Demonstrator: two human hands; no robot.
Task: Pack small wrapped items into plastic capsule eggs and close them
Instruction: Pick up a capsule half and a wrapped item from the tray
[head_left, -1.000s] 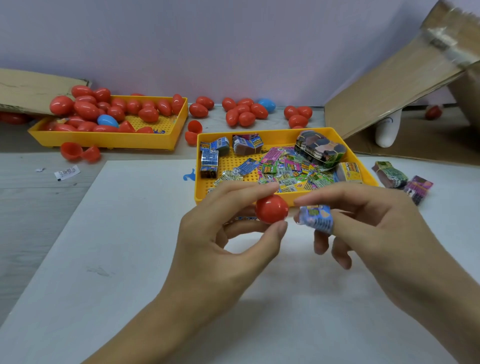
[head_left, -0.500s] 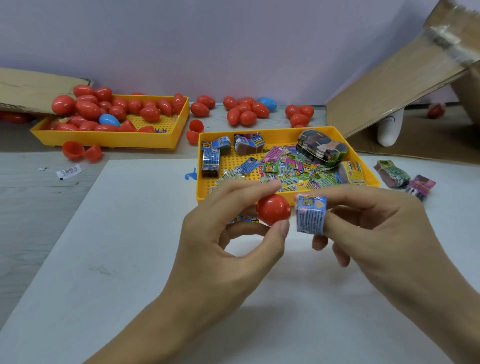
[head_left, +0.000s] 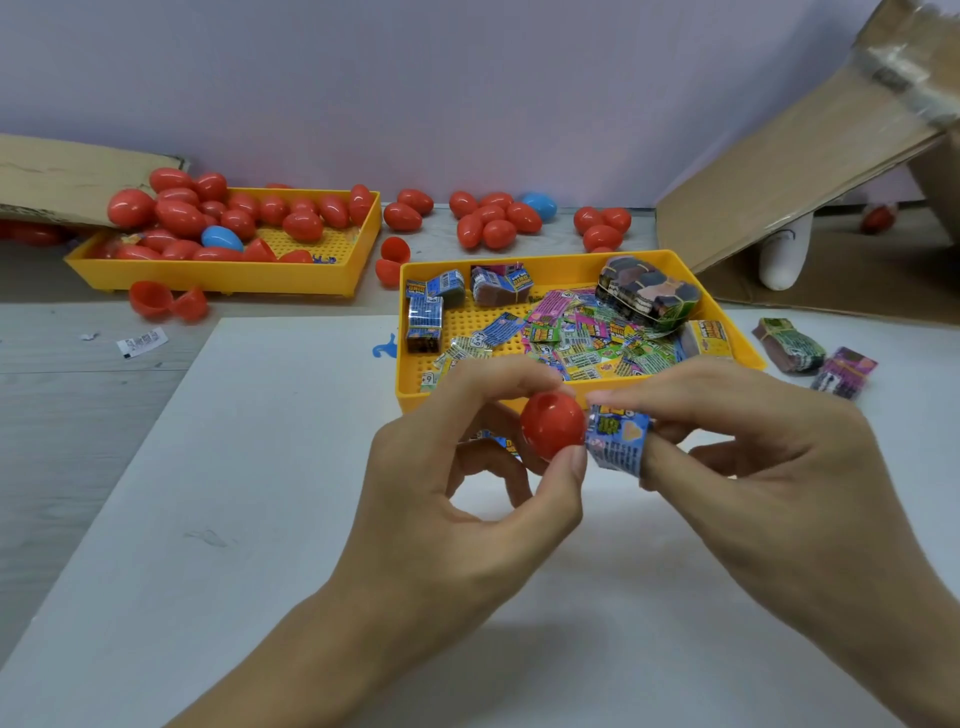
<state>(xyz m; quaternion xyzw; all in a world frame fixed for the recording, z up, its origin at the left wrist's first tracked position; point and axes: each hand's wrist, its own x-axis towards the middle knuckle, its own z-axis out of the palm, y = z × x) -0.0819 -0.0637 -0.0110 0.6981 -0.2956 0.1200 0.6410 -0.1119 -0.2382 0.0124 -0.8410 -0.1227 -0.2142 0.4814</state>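
Red plastic eggs fill the far tray (head_left: 223, 273), well to the left of the near tray (head_left: 579, 260); I read that as the stock of shells and finished pieces, set out of the way but reachable. More eggs (head_left: 491, 218) lie loose on the counter (head_left: 78, 395) just behind the near tray.

My left hand (head_left: 467, 499) pinches a red egg half (head_left: 553, 426) between thumb and forefinger, just in front of the near tray's front wall. I hold it by the rim so its open side faces right, toward the piece coming in, though I cannot see into the opening. The other fingers curl loosely beneath.

My right hand (head_left: 753, 467) grips a small wrapped item (head_left: 615, 441), blue with print, between thumb and fingertips; its left edge touches the egg half. I judge it is held by its far end so the near end can slide in.

Loose wrappers (head_left: 582, 338) heap inside the near tray, close for quick picking. Two bundles (head_left: 810, 353) sit right of that tray.
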